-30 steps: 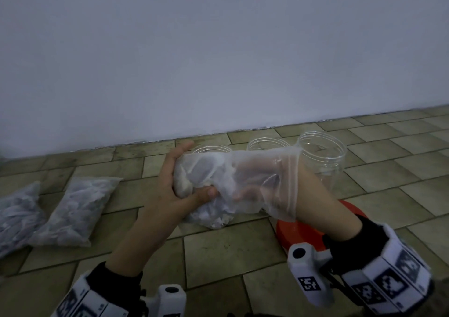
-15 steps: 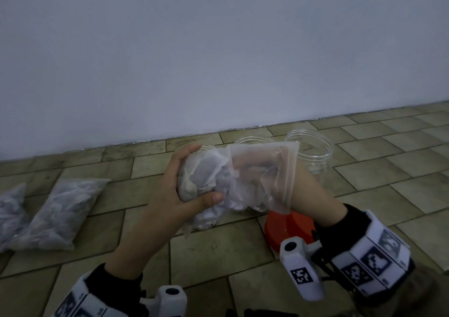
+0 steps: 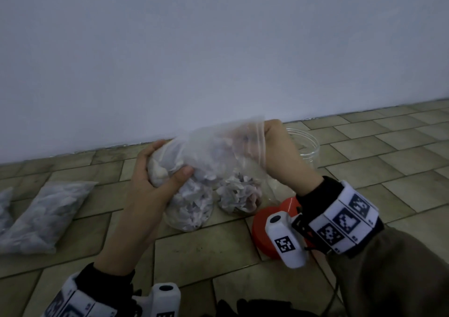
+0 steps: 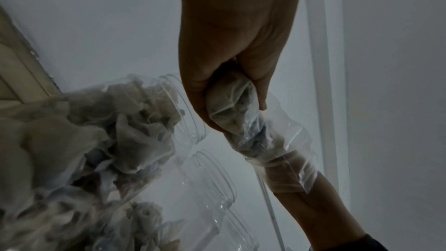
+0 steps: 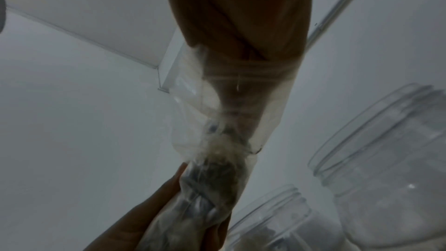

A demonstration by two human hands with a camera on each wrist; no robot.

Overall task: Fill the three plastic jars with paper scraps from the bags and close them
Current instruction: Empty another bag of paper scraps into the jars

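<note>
I hold a clear plastic bag (image 3: 209,151) of paper scraps in the air above the jars. My left hand (image 3: 167,163) grips its bunched bottom end, thumb in front. My right hand (image 3: 245,144) is inside the bag's mouth, its fingers bunched on paper scraps (image 5: 217,146) behind the plastic. Three clear jars stand open on the floor below. The left jar (image 3: 192,207) and middle jar (image 3: 238,197) hold scraps. The right jar (image 3: 303,144) looks empty. In the left wrist view the bag (image 4: 243,121) runs from my left hand (image 4: 231,102) down over my right hand (image 4: 287,171).
Red lids (image 3: 264,226) lie on the tiled floor (image 3: 206,251) under my right wrist. Two full bags of scraps (image 3: 46,217) lie at the left. A white wall (image 3: 218,49) stands close behind the jars.
Both hands have lifted the bag higher above the jars. My right hand has drawn back, so the bag's mouth now sits at the wrist instead of on the forearm.
</note>
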